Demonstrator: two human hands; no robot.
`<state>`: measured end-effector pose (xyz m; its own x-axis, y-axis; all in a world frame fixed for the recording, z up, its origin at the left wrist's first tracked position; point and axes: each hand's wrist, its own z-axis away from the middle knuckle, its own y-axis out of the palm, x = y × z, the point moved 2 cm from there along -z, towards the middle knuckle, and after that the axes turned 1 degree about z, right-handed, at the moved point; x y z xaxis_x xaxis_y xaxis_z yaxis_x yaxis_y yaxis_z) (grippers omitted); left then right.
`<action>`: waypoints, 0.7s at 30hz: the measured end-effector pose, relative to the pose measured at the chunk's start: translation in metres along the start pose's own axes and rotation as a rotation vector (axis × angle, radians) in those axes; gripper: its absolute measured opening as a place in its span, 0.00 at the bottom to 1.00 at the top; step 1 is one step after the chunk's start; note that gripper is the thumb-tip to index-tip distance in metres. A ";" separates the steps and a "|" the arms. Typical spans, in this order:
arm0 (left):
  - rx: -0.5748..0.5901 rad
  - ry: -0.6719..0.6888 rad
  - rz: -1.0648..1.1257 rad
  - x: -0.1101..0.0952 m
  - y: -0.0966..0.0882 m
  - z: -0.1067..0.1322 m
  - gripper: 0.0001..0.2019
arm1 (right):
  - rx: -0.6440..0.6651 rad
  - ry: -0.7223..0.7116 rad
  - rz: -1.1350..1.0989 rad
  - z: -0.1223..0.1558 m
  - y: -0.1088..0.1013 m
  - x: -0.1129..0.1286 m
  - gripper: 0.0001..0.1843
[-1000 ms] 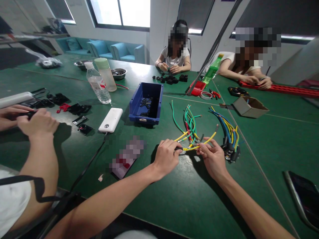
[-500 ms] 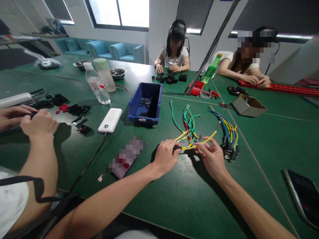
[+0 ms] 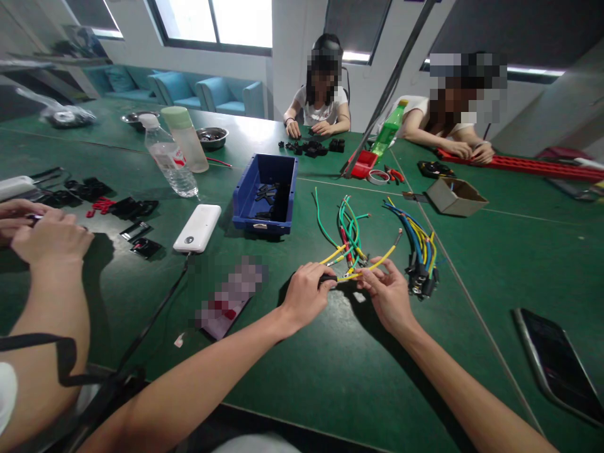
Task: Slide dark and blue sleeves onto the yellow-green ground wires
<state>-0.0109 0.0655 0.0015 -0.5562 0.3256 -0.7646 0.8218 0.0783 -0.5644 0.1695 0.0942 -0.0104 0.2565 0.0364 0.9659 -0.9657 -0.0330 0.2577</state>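
My left hand [image 3: 306, 293] is curled around a small black connector [image 3: 326, 279] just above the green table [image 3: 330, 384]. My right hand [image 3: 387, 292] pinches a yellow wire [image 3: 380, 260] that runs into that connector. Just beyond both hands lies a loose pile of green, red and yellow wires [image 3: 348, 228]. To the right of my right hand rests a bundle of blue and yellow wires with black connectors [image 3: 421, 251].
A blue bin [image 3: 267, 192] with black parts stands ahead, with a white power bank [image 3: 197, 227] and two bottles [image 3: 175, 148] to its left. A phone [image 3: 552, 365] lies at the right. A neighbour's hands [image 3: 42, 233] work at the left; two people sit across. A cardboard box [image 3: 453, 196] sits right.
The view has shifted a little to the right, so everything sits further left in the frame. My hands hold the same grip on connector and wire.
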 end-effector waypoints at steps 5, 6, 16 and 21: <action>0.000 -0.019 0.025 0.000 0.001 0.000 0.05 | 0.010 -0.010 0.015 0.001 0.001 0.000 0.20; -0.001 -0.019 0.030 0.000 0.001 0.000 0.05 | 0.012 -0.013 0.020 0.001 0.001 0.001 0.20; 0.033 -0.007 0.152 -0.004 -0.002 0.000 0.09 | 0.013 0.007 0.019 0.001 0.002 0.001 0.20; -0.030 -0.007 0.148 -0.007 -0.007 0.000 0.14 | -0.045 0.015 -0.028 -0.001 0.000 0.003 0.21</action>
<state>-0.0124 0.0628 0.0106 -0.4296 0.3290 -0.8410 0.8981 0.0586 -0.4359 0.1701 0.0953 -0.0079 0.2835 0.0519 0.9576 -0.9590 0.0132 0.2832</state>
